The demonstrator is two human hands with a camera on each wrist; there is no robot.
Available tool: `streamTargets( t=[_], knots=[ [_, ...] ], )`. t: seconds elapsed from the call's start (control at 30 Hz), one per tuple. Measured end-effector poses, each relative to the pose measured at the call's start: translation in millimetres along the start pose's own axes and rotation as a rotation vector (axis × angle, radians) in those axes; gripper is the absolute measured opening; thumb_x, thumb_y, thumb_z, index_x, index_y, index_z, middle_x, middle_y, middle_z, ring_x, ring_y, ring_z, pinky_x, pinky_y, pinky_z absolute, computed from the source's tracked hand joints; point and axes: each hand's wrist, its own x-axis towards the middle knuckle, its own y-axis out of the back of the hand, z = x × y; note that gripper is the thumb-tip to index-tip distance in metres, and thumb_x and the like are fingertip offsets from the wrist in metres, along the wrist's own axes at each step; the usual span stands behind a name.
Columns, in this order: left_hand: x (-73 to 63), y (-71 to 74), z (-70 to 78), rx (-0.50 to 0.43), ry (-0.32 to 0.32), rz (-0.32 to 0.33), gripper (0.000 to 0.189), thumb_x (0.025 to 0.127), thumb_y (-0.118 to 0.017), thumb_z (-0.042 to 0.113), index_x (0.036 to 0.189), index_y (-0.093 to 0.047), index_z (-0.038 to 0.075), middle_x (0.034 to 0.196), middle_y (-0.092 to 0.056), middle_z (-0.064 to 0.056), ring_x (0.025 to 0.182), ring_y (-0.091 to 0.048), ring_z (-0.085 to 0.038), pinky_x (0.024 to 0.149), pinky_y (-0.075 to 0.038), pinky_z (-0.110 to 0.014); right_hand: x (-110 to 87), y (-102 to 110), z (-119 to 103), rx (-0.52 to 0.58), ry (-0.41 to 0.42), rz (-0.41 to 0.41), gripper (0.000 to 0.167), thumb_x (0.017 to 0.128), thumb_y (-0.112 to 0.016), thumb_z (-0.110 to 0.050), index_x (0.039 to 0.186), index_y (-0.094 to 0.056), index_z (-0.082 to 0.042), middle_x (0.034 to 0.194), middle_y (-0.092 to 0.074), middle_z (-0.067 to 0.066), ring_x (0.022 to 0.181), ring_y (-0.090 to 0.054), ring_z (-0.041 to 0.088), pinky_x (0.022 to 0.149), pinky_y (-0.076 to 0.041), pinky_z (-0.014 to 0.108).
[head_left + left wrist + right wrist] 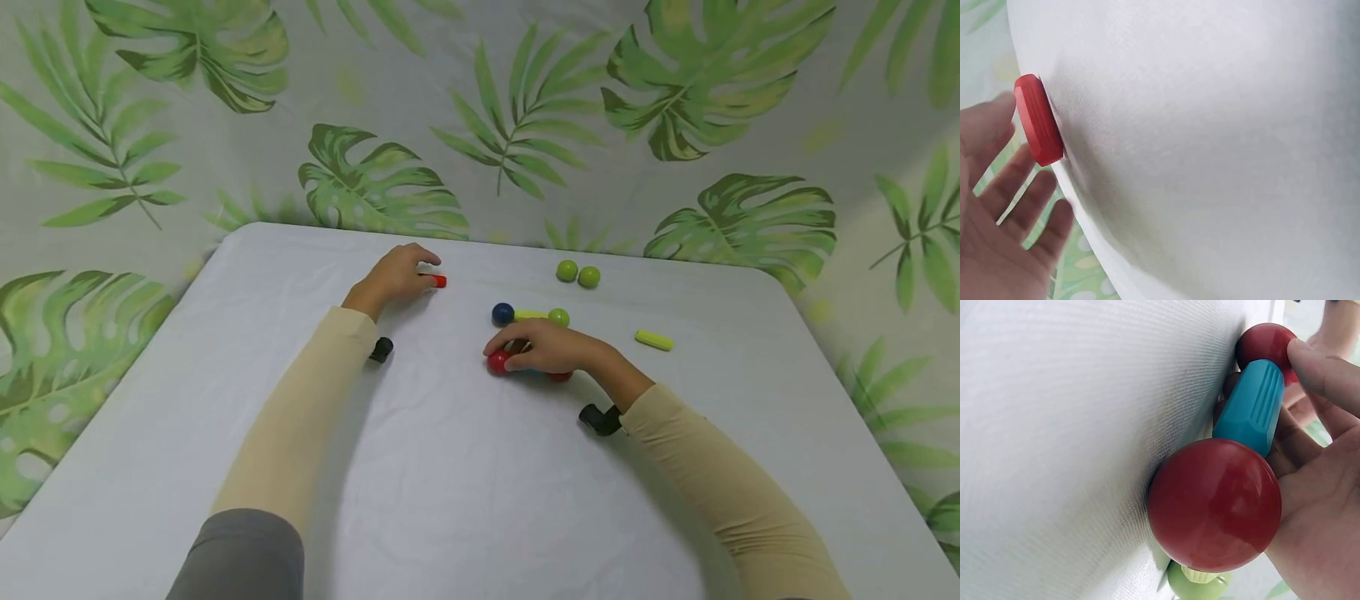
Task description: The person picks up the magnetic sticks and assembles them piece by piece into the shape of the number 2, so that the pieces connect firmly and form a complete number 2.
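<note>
My left hand [397,273] is at the far left of the table, fingers loosely spread beside a short red stick [1038,119]. In the left wrist view the thumb tip is right at the stick's side. With my right hand [551,346] I hold a blue stick [1250,403] that has a red ball [1215,505] at each end. Thumb and fingers pinch around the end ball [497,362] farther from the wrist. Part of the blue stick is hidden under the hand in the head view.
Just beyond the right hand lies a yellow-green stick [531,315] between a dark blue ball [502,314] and a green ball [558,317]. Two green balls [578,273] sit near the back edge. Another yellow-green stick [655,340] lies to the right on the white table [450,483].
</note>
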Motion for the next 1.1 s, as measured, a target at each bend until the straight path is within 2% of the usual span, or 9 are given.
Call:
streamTargets(
  t=[0.13,0.27,0.6,0.77,0.93,1.1],
  knots=[
    [2.0,-3.3,-0.2,0.028,0.019,-0.051,0.035,0.094,-0.063,0.016,0.129,-0.065,0.009,0.132,-0.061,-0.015,0.123,-0.053,-0.031,0.11,-0.041,-0.045,0.5,0.1,-0.7,0.002,0.0,-0.008,0.031,0.094,-0.066,-0.01,0.124,-0.068,-0.018,0.129,-0.066,0.004,0.118,-0.06,0.021,0.106,-0.05,0.042],
    [2.6,-5.5,-1.6,0.05,0.04,-0.036,0.031,0.094,-0.062,0.015,0.124,-0.068,0.01,0.127,-0.064,-0.014,0.119,-0.054,-0.03,0.108,-0.042,-0.045,1.4,-0.6,-0.7,-0.002,0.001,-0.014,0.032,0.095,-0.065,-0.01,0.125,-0.068,-0.018,0.13,-0.065,0.004,0.119,-0.06,0.022,0.106,-0.049,0.042],
    [0.4,-5.2,-1.7,0.062,0.055,-0.041,0.031,0.094,-0.063,0.016,0.125,-0.068,0.011,0.128,-0.065,-0.013,0.121,-0.054,-0.029,0.109,-0.042,-0.045,3.3,-1.8,0.7,-0.001,-0.012,-0.018,0.032,0.095,-0.065,-0.01,0.125,-0.068,-0.02,0.131,-0.065,0.003,0.119,-0.061,0.021,0.106,-0.05,0.042],
    [-1.8,-5.4,-3.2,0.092,0.037,-0.035,0.03,0.095,-0.062,0.018,0.124,-0.068,0.01,0.126,-0.065,-0.013,0.115,-0.055,-0.029,0.106,-0.043,-0.044,3.8,-1.8,0.0,0.005,-0.01,-0.017,0.032,0.095,-0.065,-0.01,0.125,-0.068,-0.02,0.131,-0.065,0.003,0.119,-0.06,0.021,0.106,-0.049,0.042],
    [-10.4,-3.9,-4.9,0.165,0.009,-0.048,0.031,0.094,-0.064,0.019,0.124,-0.068,0.009,0.121,-0.067,-0.012,0.109,-0.057,-0.029,0.102,-0.046,-0.044,4.0,-0.5,0.9,0.011,-0.009,-0.015,0.032,0.095,-0.065,-0.01,0.125,-0.068,-0.02,0.13,-0.065,0.003,0.119,-0.061,0.021,0.106,-0.049,0.041],
    [-27.4,0.6,-0.8,0.247,-0.037,-0.107,0.032,0.093,-0.066,0.02,0.124,-0.068,0.008,0.116,-0.067,-0.012,0.106,-0.058,-0.028,0.097,-0.048,-0.043,1.7,1.0,2.9,0.012,-0.014,-0.01,0.031,0.095,-0.066,-0.012,0.124,-0.068,-0.021,0.13,-0.065,0.003,0.119,-0.06,0.02,0.106,-0.049,0.041]
  ],
)
